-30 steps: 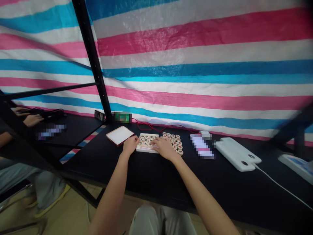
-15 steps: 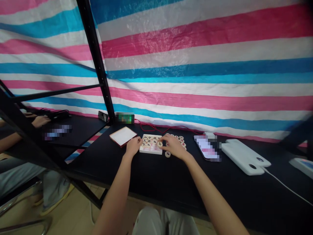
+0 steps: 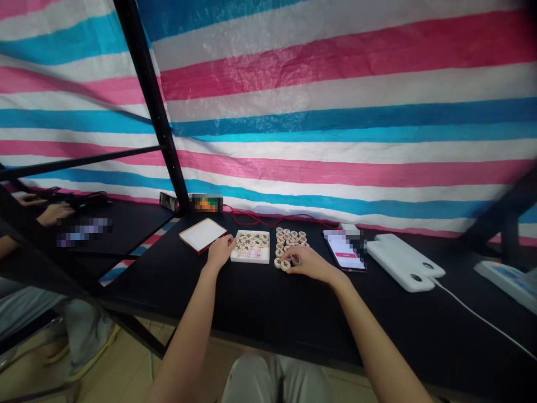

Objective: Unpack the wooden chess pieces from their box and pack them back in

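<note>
The piece is at the near edge of the rows on the table, right beside another black-marked one. The right hand pinches it between thumb and fingers, its palm covering the near right part of the rows. Half a second ago this hand was at the right edge of the box with a piece at its fingertips; now it is over the rows, so, in my judgement, one more piece has passed from box to table. The pieces in the box lie toward its far side, and its patterned bottom shows bare along the near side. The left hand is at the box's left wall, fingers curled; at this size I cannot tell whether it grips or only rests there. Left of the box lies the lid, pale inside up. Right of the rows is a phone, then a white device.
</note>
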A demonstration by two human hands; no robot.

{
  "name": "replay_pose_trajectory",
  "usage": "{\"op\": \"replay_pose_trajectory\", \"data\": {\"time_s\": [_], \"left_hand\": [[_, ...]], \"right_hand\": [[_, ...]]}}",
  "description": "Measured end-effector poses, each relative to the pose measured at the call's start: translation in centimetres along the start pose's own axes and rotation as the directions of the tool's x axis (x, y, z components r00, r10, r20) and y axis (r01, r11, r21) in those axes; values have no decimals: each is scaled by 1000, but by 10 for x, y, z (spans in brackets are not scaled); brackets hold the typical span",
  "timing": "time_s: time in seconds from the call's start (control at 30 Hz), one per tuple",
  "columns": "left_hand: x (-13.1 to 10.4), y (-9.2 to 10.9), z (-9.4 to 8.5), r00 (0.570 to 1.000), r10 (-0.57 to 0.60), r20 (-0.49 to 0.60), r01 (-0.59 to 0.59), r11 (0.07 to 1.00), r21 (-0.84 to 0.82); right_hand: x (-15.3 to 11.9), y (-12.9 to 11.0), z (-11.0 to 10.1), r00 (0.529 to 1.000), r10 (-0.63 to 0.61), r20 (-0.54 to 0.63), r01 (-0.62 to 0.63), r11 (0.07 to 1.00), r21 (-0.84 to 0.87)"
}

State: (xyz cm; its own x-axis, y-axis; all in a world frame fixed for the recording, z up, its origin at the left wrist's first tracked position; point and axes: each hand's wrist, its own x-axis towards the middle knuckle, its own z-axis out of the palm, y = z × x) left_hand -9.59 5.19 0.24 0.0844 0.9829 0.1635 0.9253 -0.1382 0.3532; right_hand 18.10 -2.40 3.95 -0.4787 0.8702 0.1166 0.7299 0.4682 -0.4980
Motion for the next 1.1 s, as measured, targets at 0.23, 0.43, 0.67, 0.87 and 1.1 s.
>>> {"op": "replay_pose_trajectory", "data": {"time_s": [0.23,0.43,0.67,0.87,1.1], "left_hand": [[-1,1,-1,1000,2,-9,-1,1000,12],[-1,2,-1,1000,-11,-2,11,1000,10],[1,1,1,1000,-6,-1,6,1000,9],[0,-1,2,1000,11,-14,-10,1000,4],[1,-1,3,1000,-3,-19,3,1000,6]], "right_hand": [[-3,-3,-6,999,13,-32,-17,991,-135],[-4,-1,-5,999,37,-24,-41,978,-205],[-2,-2,1,999,-20,-29,12,965,-262],[-3,-7,-1,998,24,-65,-43,948,-315],[-8,-39,-5,962,-94,-255,39,976,-214]]}}
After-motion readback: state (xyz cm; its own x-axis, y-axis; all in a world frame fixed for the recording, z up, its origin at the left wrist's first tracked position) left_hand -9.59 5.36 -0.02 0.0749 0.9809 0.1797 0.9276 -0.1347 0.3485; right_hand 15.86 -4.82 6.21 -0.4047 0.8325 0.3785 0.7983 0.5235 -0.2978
